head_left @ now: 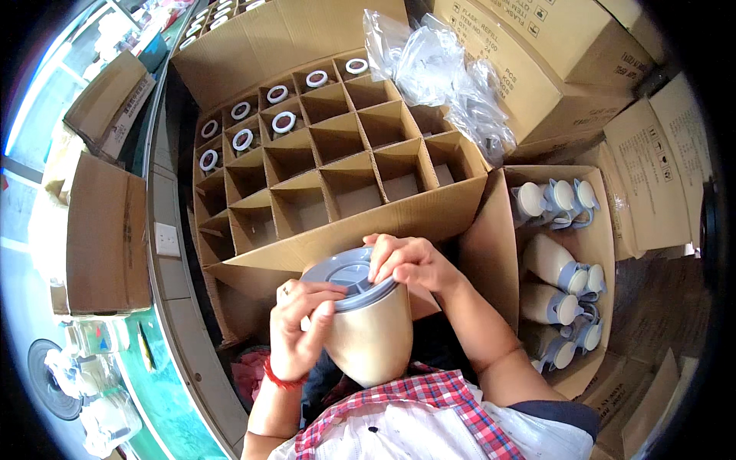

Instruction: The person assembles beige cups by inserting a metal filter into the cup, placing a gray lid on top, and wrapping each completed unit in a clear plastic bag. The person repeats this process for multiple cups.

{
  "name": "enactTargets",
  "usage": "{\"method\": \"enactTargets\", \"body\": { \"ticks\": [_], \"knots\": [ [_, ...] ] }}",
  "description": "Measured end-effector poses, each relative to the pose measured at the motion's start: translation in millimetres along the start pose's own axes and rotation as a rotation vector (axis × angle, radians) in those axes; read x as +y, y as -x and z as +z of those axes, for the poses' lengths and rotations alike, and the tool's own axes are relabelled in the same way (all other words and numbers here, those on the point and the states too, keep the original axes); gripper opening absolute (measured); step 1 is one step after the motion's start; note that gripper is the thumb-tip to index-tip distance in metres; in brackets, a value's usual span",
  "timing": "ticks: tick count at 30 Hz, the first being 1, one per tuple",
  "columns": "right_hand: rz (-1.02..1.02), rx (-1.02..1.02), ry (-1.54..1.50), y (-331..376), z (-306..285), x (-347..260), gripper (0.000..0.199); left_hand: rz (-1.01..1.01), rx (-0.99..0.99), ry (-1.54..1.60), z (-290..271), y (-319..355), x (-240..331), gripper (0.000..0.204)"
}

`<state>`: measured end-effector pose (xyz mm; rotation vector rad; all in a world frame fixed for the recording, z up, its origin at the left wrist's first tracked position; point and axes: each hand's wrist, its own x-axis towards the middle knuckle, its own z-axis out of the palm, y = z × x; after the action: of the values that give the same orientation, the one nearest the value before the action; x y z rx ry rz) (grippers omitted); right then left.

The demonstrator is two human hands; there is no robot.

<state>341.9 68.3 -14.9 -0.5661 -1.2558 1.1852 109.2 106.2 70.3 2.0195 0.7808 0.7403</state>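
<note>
A cream flask body (372,341) with a round grey-blue plastic base (337,270) on top stands against my lap, tapering downward and slightly tilted. My left hand (299,326), with a red string at the wrist, curls its fingers over the base's left rim. On the far right of the same rim, the bent fingers of my right hand (414,264) press down. Both hands hold the flask between them. Its lower end rests near the checked apron (437,395) and is partly hidden.
Ahead, a divided carton (445,203) holds several white-rimmed flask refills (284,121) in its cells. Crumpled plastic bags (437,61) lie over its far right corner. An open carton (606,230) of cream jugs (548,257) stands right. A green-topped table (172,383) borders the left.
</note>
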Motion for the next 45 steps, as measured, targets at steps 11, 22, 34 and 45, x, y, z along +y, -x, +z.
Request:
{"method": "enactTargets", "body": {
  "ticks": [11, 22, 34, 45],
  "knots": [
    [-0.054, 0.026, 0.840, -17, 42, -56, 0.016, 0.059, -0.004, 0.481, -8, -3, -57, 0.035],
    [0.068, 0.115, -0.438, 0, -4, 46, 0.037, 0.083, 0.082, -0.387, 31, -6, 38, 0.006],
    [0.033, 0.044, 0.430, 3, 30, -21, 0.038, -0.106, 0.009, 0.476, -3, 23, -40, 0.023],
    [0.172, 0.022, 0.369, -3, 34, -30, 0.047, -0.164, 0.107, 0.508, 2, 23, -31, 0.030]
  ]
}}
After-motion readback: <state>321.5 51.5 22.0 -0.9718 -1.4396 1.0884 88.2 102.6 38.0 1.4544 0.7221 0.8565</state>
